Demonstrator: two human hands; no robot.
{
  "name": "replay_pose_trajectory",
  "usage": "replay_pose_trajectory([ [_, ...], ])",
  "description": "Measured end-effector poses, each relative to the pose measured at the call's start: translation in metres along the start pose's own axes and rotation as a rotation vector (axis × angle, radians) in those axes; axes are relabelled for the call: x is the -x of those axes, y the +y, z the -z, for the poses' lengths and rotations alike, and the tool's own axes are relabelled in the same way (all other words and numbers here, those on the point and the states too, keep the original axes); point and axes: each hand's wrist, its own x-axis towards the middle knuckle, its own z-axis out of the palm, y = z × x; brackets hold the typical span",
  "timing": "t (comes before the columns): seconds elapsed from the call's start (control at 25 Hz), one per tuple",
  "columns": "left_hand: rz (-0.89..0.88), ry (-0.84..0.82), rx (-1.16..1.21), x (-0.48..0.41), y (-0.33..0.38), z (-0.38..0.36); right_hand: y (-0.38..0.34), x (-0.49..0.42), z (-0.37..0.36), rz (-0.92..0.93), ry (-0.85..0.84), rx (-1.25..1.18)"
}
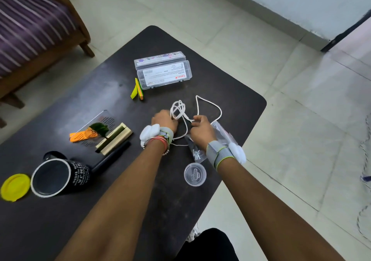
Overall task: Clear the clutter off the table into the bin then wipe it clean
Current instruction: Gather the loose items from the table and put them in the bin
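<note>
A white cord lies on the dark table, part coiled, part in a loose loop. My left hand grips the coiled part. My right hand pinches the cord a little to the right. A clear plastic bag lies under my right wrist. Also on the table are two clear plastic boxes, coloured sticky flags, a clear round lid, a black mug on its side, a yellow lid, a black marker, an acrylic plaque with its wooden stand and an orange piece.
A wooden chair with a striped purple cushion stands beyond the table's left side. Pale floor tiles surround the table. A wall and dark door frame are at the far right. No bin is in view.
</note>
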Motion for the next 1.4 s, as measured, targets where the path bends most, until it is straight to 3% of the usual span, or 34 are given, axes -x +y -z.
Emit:
replay_pose_trajectory([
  [0.2, -0.131, 0.112, 0.2, 0.036, -0.003, 0.062, -0.029, 0.035, 0.02, 0.09, 0.14, -0.14],
  [0.4, -0.276, 0.16, 0.256, 0.1, 0.01, 0.15, -0.099, 0.1, 0.045, 0.31, 0.325, -0.307],
  [0.6, -0.431, 0.203, 0.453, 0.167, 0.05, 0.26, -0.199, 0.185, 0.066, 0.515, -0.078, -0.441],
  [0.76, -0.584, 0.27, 0.466, 0.224, 0.081, 0.348, -0.282, 0.263, 0.085, 0.524, -0.297, -0.695],
  [0.96, -0.484, 0.299, 0.527, 0.288, 0.091, 0.422, -0.333, 0.339, 0.118, 0.631, -0.348, -0.425],
  [1.2, -0.306, 0.412, 0.735, 0.339, 0.111, 0.512, -0.366, 0.39, 0.141, 0.696, -0.218, -0.296],
  [1.4, -0.302, 0.466, 0.448, 0.363, 0.145, 0.544, -0.389, 0.411, 0.146, 0.783, -0.151, -0.31],
])
